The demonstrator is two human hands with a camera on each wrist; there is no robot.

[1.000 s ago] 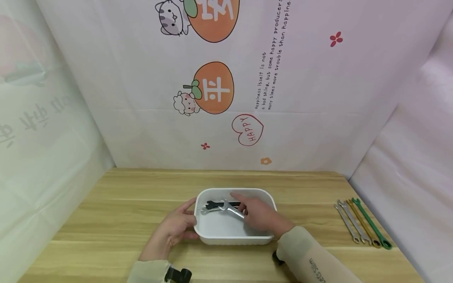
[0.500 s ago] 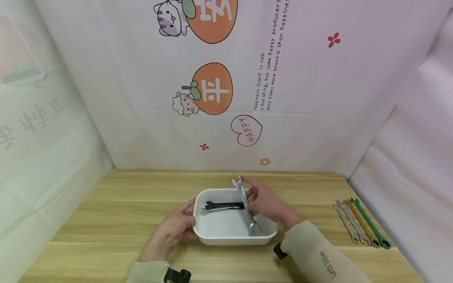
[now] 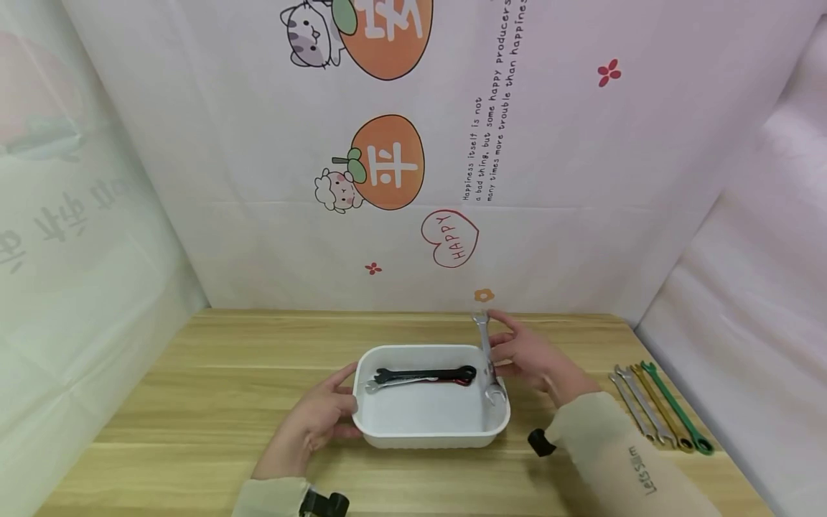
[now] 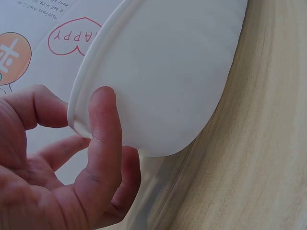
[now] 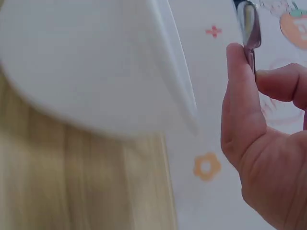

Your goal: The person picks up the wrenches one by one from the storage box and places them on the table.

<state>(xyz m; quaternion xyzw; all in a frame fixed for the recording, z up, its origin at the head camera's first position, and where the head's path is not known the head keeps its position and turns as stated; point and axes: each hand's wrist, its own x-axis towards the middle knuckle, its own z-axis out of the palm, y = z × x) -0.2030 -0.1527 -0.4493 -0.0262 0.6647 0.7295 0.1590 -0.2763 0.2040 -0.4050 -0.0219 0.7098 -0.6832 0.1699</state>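
I find the right hand [image 3: 531, 359] pinching 1 glossy metal wrench [image 3: 484, 334], long axis steep, forked end uppermost; the left hand [image 3: 319, 411] grips the smooth, round-cornered tray [image 3: 423, 416].

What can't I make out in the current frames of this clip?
Head: part of the lower wrench, covered by the black wrench.
Head: any markings on the green wrench, too small.
Left wrist: the white box's inside, behind its wall.
Right wrist: most of the held wrench, behind the right hand.
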